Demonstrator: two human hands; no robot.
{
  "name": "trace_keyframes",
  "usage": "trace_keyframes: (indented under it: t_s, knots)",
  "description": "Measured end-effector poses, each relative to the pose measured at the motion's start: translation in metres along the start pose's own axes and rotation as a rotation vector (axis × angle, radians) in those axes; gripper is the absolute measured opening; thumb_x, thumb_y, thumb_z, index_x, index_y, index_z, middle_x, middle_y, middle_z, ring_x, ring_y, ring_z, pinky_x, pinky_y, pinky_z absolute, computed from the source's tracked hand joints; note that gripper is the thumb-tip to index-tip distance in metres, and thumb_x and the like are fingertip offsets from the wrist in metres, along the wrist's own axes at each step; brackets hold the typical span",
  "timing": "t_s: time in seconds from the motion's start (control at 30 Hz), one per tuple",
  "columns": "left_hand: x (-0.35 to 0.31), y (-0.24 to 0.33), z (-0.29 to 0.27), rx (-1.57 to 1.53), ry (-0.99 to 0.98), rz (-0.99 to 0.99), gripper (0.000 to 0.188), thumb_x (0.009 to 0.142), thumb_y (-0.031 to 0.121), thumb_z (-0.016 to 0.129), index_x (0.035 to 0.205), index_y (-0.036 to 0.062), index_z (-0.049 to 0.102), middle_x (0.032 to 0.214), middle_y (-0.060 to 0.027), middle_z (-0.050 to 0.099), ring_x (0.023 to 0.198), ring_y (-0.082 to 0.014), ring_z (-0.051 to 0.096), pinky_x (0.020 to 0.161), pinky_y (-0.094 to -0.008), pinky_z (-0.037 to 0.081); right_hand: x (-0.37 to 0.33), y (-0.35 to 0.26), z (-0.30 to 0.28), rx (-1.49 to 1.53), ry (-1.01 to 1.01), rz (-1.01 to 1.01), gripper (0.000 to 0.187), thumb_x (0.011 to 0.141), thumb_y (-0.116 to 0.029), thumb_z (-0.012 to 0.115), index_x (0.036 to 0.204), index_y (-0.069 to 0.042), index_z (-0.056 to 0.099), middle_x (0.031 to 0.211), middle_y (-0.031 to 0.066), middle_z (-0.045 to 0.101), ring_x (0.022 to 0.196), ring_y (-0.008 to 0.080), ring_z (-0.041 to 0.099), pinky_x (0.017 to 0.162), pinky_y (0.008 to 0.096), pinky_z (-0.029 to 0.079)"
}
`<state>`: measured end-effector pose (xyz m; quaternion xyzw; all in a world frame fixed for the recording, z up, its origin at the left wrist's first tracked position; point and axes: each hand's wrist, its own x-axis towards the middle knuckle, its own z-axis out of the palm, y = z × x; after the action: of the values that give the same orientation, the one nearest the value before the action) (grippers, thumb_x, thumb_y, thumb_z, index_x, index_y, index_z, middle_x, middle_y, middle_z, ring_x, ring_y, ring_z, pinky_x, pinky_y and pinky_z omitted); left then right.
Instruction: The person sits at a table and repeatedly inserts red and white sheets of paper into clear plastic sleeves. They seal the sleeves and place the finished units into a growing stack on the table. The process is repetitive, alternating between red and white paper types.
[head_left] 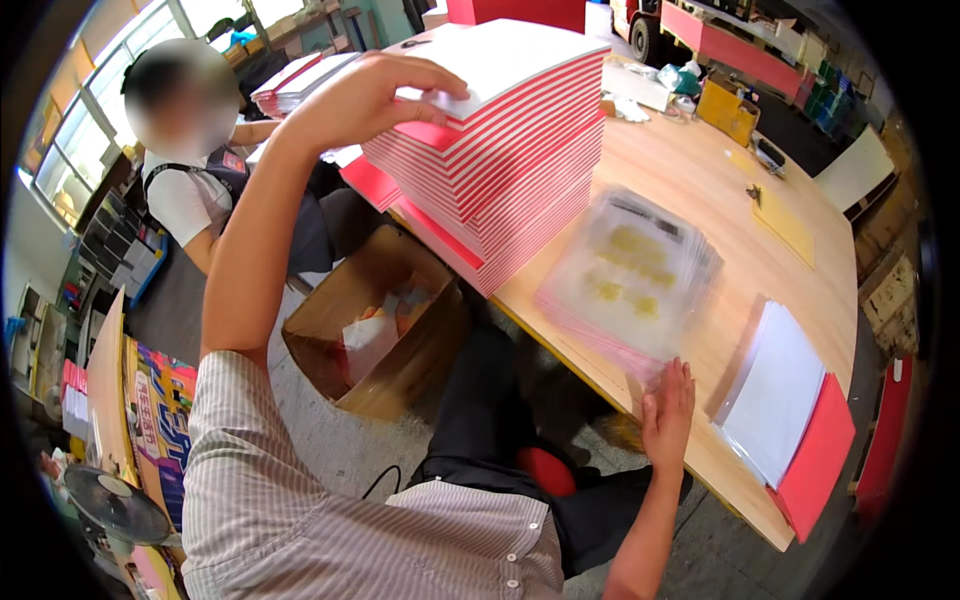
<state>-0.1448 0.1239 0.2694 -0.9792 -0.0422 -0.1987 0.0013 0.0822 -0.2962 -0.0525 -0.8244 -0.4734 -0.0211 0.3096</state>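
A tall stack of white booklets with red edges (525,150) stands on the table's near left part. My left hand (385,95) reaches to its upper left corner, its fingers and thumb closed around the edge of the top booklet (520,55). To the right of the stack lies a fanned pile of clear plastic sleeves (630,270) with yellowish print and pink edges. My right hand (668,412) is at the near corner of that pile, by the table edge, fingers stretched out and nothing held in them.
On the wooden table (745,240), white sheets in clear film (775,400) lie over a red folder (818,455) at the right. An open cardboard box (400,365) with scraps stands on the floor below. Another person (190,190) sits at the left. A fan (115,505) is at lower left.
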Motion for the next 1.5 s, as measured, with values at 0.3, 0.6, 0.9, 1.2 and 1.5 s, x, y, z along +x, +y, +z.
trace_keyframes:
  t_s: [0.3, 0.6, 0.9, 1.2, 1.5]
  knots:
    - [0.006, -0.009, -0.005, -0.025, -0.053, 0.000, 0.022, 0.092, 0.011, 0.067, 0.113, 0.0066, 0.073, 0.113, -0.0072, 0.072, 0.098, -0.0184, 0.069, 0.092, -0.0326, 0.055, 0.002, 0.002, 0.003, 0.019, -0.007, 0.018, 0.052, 0.103, -0.035, 0.047, 0.142, -0.001, 0.047, 0.149, 0.0183, 0.046, 0.144, 0.0400, 0.033, 0.120, 0.0497, 0.019]
    - [0.007, -0.006, -0.006, -0.093, -0.021, -0.080, 0.023, 0.085, 0.008, 0.071, 0.108, 0.0044, 0.074, 0.099, -0.0114, 0.074, 0.091, -0.0219, 0.070, 0.083, -0.0320, 0.053, 0.005, 0.001, 0.004, 0.021, -0.022, 0.024, 0.050, 0.099, -0.029, 0.051, 0.139, 0.001, 0.049, 0.144, 0.0197, 0.050, 0.141, 0.0408, 0.037, 0.120, 0.0513, 0.020]
    - [0.008, 0.008, -0.005, -0.076, -0.004, -0.161, 0.024, 0.082, 0.001, 0.069, 0.106, 0.0021, 0.074, 0.094, -0.0108, 0.075, 0.085, -0.0158, 0.071, 0.080, -0.0274, 0.054, 0.005, -0.001, 0.003, 0.020, -0.022, 0.030, 0.050, 0.101, -0.033, 0.048, 0.139, 0.001, 0.049, 0.144, 0.0191, 0.051, 0.141, 0.0395, 0.038, 0.120, 0.0513, 0.019]
    - [0.006, -0.003, 0.001, -0.149, 0.021, -0.132, 0.024, 0.083, -0.002, 0.068, 0.106, 0.0005, 0.073, 0.094, -0.0094, 0.074, 0.085, -0.0144, 0.069, 0.081, -0.0267, 0.054, 0.004, 0.001, 0.005, 0.020, -0.029, 0.019, 0.050, 0.102, -0.034, 0.048, 0.138, 0.001, 0.049, 0.143, 0.0188, 0.052, 0.140, 0.0392, 0.039, 0.120, 0.0513, 0.020]
    - [0.006, 0.004, 0.000, -0.203, 0.020, -0.182, 0.023, 0.084, 0.000, 0.070, 0.107, -0.0007, 0.073, 0.095, -0.0079, 0.074, 0.085, -0.0132, 0.068, 0.081, -0.0258, 0.054, 0.004, 0.002, 0.005, 0.025, -0.024, 0.004, 0.049, 0.101, -0.032, 0.049, 0.138, 0.001, 0.049, 0.143, 0.0185, 0.052, 0.140, 0.0390, 0.039, 0.120, 0.0519, 0.019]
